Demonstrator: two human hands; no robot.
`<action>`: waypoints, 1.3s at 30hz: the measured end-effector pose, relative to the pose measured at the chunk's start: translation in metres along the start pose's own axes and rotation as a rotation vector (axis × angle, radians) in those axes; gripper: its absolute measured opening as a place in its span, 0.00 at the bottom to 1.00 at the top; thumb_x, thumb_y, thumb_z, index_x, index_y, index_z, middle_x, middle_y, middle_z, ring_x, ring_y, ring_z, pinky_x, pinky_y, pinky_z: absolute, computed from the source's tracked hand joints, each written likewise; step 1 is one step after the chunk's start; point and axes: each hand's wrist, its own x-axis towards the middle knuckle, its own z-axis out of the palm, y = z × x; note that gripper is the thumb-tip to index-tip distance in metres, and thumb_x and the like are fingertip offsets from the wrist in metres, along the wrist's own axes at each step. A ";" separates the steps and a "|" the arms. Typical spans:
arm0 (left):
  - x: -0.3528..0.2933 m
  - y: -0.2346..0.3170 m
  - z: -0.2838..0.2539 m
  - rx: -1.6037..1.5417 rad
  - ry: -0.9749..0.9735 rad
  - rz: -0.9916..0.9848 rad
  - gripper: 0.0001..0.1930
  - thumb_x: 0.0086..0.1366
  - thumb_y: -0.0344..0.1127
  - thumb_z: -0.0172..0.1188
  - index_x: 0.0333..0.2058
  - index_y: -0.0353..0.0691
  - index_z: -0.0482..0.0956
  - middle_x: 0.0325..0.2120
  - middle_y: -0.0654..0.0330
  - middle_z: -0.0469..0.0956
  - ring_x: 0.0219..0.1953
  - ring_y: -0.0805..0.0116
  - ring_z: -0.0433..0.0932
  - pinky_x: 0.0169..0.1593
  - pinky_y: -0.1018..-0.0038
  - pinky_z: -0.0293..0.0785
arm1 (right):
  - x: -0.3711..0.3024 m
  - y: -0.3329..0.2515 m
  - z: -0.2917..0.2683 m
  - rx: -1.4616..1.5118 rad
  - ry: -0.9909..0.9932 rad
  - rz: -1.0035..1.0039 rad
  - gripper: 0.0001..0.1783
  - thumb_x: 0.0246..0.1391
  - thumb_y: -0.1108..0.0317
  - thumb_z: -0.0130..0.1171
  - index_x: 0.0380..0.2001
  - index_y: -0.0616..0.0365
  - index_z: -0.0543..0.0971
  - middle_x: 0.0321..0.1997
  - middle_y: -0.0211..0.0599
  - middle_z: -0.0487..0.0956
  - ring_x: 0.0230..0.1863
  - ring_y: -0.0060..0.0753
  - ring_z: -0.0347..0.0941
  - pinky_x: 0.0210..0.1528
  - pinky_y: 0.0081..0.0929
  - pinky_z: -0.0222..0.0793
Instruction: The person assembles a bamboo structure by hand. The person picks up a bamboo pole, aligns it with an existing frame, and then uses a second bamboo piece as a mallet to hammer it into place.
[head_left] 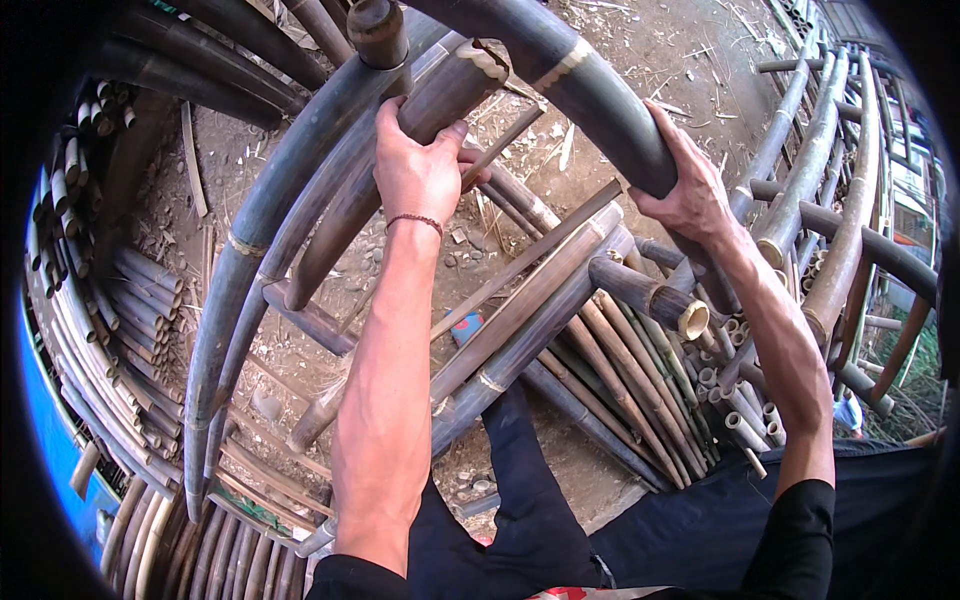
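My left hand (420, 165) is wrapped round a dark bamboo pole (440, 95) with a ragged upper end; part of the grip is hidden behind the pole. A thin bamboo strip (505, 145) runs close by its fingers. On the right, my right hand (685, 190) grips a thick dark bamboo pole (590, 95) that slants down from the top. Left of my left hand, a long bamboo pole (220, 275) belongs to the same framework. Below my hands, a bamboo crosspiece (520, 345) has a short open-ended bamboo stub (655, 295) jutting from it.
Bamboo poles lie stacked at the left (95, 370), with a bundle of cut poles (640, 385) below the frame. Another bamboo frame (840, 200) stands at the right. Shavings and chips litter the dirt floor (640, 45). A blue sheet (60, 440) edges the far left.
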 end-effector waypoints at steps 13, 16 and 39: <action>-0.004 -0.006 -0.006 -0.096 -0.036 0.041 0.29 0.64 0.22 0.60 0.60 0.29 0.57 0.31 0.47 0.80 0.24 0.62 0.84 0.25 0.68 0.84 | 0.004 -0.002 -0.006 -0.014 -0.030 -0.011 0.54 0.37 0.65 0.68 0.71 0.43 0.56 0.53 0.49 0.74 0.50 0.54 0.76 0.53 0.44 0.74; -0.004 -0.005 -0.004 -0.082 -0.023 0.069 0.29 0.63 0.22 0.60 0.59 0.30 0.58 0.32 0.48 0.80 0.24 0.63 0.84 0.25 0.69 0.84 | 0.000 0.003 -0.006 -0.013 0.008 -0.036 0.55 0.37 0.65 0.69 0.71 0.43 0.55 0.52 0.49 0.74 0.49 0.54 0.76 0.53 0.44 0.74; -0.062 -0.043 0.015 0.547 -0.236 0.591 0.16 0.68 0.50 0.58 0.46 0.47 0.81 0.37 0.58 0.81 0.35 0.57 0.83 0.35 0.63 0.81 | -0.005 -0.037 -0.029 -0.008 -0.192 0.023 0.58 0.38 0.65 0.69 0.73 0.48 0.51 0.61 0.58 0.70 0.58 0.59 0.72 0.60 0.44 0.70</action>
